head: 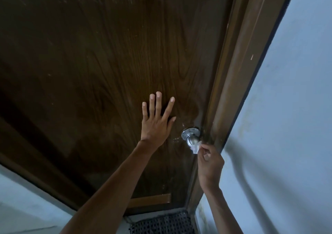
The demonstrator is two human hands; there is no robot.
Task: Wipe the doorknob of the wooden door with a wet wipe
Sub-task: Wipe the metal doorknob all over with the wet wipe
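Observation:
A dark wooden door (100, 57) fills most of the view. Its silver doorknob (191, 138) sticks out near the door's right edge, on a round metal plate. My left hand (156, 121) lies flat on the door just left of the knob, fingers spread and pointing up. My right hand (209, 163) is below and right of the knob, pinching a small white wet wipe (195, 148). The wipe touches the knob's front end.
A brown door frame (239, 75) runs along the door's right side, with a pale blue wall (291, 111) beyond it. A dark perforated mat (163, 224) lies on the floor at the door's foot. More pale wall shows at the lower left.

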